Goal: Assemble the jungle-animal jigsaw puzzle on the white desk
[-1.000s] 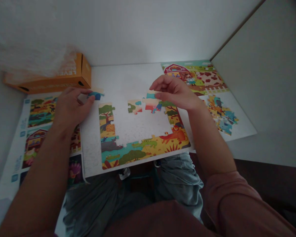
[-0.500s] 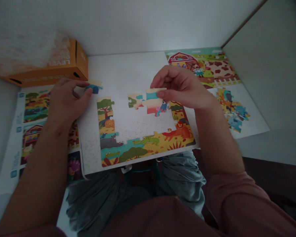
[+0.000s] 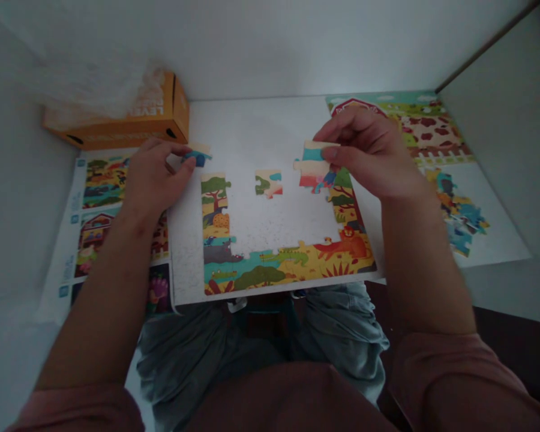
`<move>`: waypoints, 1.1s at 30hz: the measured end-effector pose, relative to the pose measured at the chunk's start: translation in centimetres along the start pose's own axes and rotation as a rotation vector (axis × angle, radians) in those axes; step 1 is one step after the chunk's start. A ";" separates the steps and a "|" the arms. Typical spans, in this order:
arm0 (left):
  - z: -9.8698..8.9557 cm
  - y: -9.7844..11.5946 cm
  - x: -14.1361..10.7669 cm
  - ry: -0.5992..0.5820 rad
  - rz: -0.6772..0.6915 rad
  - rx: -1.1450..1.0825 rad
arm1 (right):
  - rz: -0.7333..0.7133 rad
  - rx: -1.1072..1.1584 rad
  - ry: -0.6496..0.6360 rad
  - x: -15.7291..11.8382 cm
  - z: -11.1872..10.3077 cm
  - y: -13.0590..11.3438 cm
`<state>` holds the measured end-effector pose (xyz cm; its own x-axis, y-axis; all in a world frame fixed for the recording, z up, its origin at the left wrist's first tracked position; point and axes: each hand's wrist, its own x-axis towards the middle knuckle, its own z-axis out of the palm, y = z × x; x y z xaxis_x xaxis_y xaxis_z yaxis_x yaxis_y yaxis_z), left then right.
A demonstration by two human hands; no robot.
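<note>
My right hand (image 3: 364, 153) pinches a puzzle piece (image 3: 314, 165) with cream, blue and pink bands, held over the upper right of the partly built jigsaw. My left hand (image 3: 162, 171) grips another puzzle piece (image 3: 200, 157), blue with a cream edge, off the jigsaw's upper left corner. The joined jigsaw border (image 3: 261, 275) shows animals and trees along the left, bottom and right sides, around a bare white middle. Inside the upper part lies a loose puzzle piece (image 3: 265, 183) with green, blue and pink. The right hand hides part of the right border.
An orange box (image 3: 175, 114) under clear plastic stands at the back left. Printed picture sheets (image 3: 101, 180) lie beneath my left arm. At the right are a farm picture (image 3: 432, 129) and a heap of loose pieces (image 3: 463, 210). A wall rises behind.
My right hand has drawn its piece up and to the right, away from the loose piece it was beside. The left hand keeps its piece. The whole view has shifted slightly.
</note>
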<state>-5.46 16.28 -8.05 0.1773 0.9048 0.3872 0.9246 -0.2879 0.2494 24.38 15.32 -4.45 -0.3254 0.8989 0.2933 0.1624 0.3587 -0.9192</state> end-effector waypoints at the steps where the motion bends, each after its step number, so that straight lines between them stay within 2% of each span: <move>1: 0.0 -0.1 0.0 0.004 0.001 0.000 | 0.014 -0.004 -0.024 0.0 0.2 -0.1; 6: 0.0 -0.5 0.0 0.005 -0.005 -0.010 | 0.071 -0.009 -0.129 -0.1 0.8 -0.2; 10: 0.0 -0.5 -0.1 -0.011 -0.024 -0.044 | 0.109 -0.030 -0.161 -0.1 0.8 -0.1; 21: 0.1 -0.8 -0.1 -0.027 -0.008 -0.075 | 0.203 -0.045 -0.127 0.0 0.9 0.3; 26: 0.0 0.1 -0.1 0.008 0.002 -0.134 | 0.142 -0.018 -0.057 0.1 1.7 0.9; 33: -0.8 3.1 -0.4 -0.202 0.239 -0.286 | 0.150 -0.019 -0.095 0.3 3.7 0.7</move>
<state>-2.90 14.73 -6.74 0.4644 0.8372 0.2890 0.7238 -0.5468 0.4208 20.96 14.92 -5.99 -0.3828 0.9152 0.1257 0.2330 0.2273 -0.9455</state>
